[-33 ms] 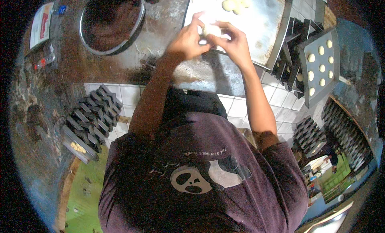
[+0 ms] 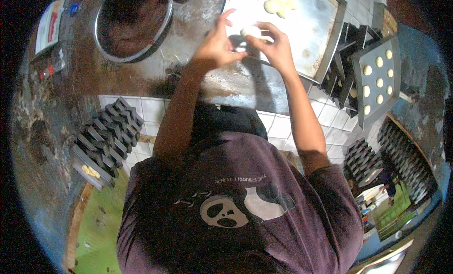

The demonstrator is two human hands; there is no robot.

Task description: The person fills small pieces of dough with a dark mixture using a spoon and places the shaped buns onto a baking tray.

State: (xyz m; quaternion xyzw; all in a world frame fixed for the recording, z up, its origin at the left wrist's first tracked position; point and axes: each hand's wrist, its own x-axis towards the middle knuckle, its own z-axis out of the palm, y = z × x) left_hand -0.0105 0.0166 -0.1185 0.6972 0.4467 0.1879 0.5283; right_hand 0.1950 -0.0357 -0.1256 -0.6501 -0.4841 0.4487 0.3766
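My right hand (image 2: 276, 45) grips a pale dough ball (image 2: 250, 32) between its thumb and fingers, above the near left edge of a large metal tray (image 2: 309, 47). Beside it, my left hand (image 2: 217, 47) is open with thumb and fingers spread, apart from the ball. At the tray's far side sits a cluster of several smooth dough balls (image 2: 278, 7). To the left stands a wide round metal basin (image 2: 100, 45) with a dark brown mass inside, too dim to make out.
The worktable (image 2: 186, 47) is stained and worn. At right, a tray (image 2: 375, 85) with rows of dough balls tops a stack of crisscrossed trays. Another tray stack (image 2: 108, 137) stands lower left. A white package (image 2: 49, 26) lies far left. Another person (image 2: 389, 184) is in the background right.
My left hand has come off the dough and spread its fingers, moving slightly left. The dough ball stays in my right hand.
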